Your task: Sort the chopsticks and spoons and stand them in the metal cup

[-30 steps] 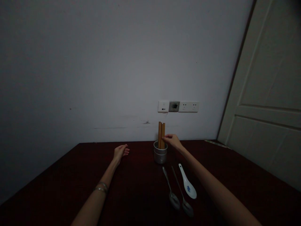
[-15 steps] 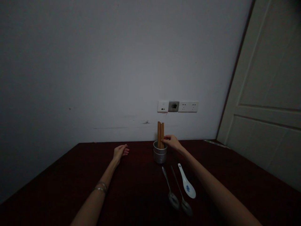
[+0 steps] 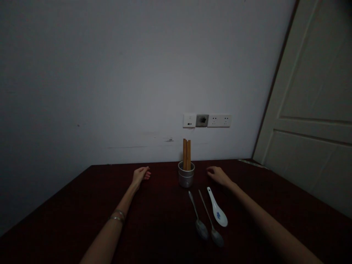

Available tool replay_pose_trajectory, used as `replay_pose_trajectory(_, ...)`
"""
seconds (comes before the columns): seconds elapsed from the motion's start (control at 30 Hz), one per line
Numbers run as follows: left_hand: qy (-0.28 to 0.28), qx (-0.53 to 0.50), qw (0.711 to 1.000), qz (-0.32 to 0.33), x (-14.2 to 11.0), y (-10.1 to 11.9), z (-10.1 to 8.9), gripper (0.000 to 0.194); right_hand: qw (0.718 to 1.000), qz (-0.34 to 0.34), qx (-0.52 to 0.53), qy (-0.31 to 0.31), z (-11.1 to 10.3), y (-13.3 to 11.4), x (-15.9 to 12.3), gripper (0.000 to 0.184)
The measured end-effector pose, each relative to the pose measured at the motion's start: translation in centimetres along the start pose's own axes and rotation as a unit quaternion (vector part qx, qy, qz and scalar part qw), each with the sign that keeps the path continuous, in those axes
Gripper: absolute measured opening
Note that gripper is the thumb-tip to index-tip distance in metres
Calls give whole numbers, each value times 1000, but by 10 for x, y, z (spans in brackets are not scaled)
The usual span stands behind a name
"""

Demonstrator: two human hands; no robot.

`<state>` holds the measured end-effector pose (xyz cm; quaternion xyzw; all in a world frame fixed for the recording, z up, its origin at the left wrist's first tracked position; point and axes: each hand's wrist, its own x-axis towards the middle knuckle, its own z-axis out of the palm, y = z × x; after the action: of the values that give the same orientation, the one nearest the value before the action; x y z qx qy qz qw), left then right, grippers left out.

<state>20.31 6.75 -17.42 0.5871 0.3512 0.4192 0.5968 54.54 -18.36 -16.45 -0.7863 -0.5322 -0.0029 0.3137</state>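
Observation:
Several wooden chopsticks (image 3: 186, 154) stand upright in a silvery metal cup (image 3: 186, 178) near the back of the dark red table. My right hand (image 3: 218, 175) rests right of the cup, apart from it, its fingers curled in with nothing seen in them. Left of the cup, my left hand (image 3: 140, 176) lies on the tabletop, loosely curled and holding nothing visible. In front of the cup are two metal spoons, one on the left (image 3: 201, 229) and a thinner one (image 3: 217, 237) beside it. A white ceramic soup spoon (image 3: 220, 217) with a blue mark lies nearest my right forearm.
A pale wall (image 3: 137, 91) stands directly behind the table (image 3: 154, 220). Sockets and a switch panel (image 3: 219, 120) are set in it above the cup. To the right is a light panelled door (image 3: 310, 110). A thin flat strip (image 3: 251, 163) lies at the back right edge.
My right hand has let go of the chopsticks and moved right, down to the tabletop. The chopsticks stay in the cup. My left hand stays in place; the view has tilted slightly.

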Motion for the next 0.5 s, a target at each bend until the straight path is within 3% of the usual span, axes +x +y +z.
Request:
replay_pose_trajectory(0.07,0,8,1000,4,0,-1,0,29,999,-3,-46,-23,5,17,-17,34)
replay_pose_trajectory(0.17,0,20,1000,14,1,-1,1,30,994,-22,-104,-7,10,26,-39,39)
replay_pose_trajectory(0.3,6,42,999,14,3,-3,1,32,988,-35,-151,11,12,21,-52,42)
replay_pose_trajectory(0.5,0,57,998,15,4,-3,1,30,990,-22,-137,13,11,15,-53,41)
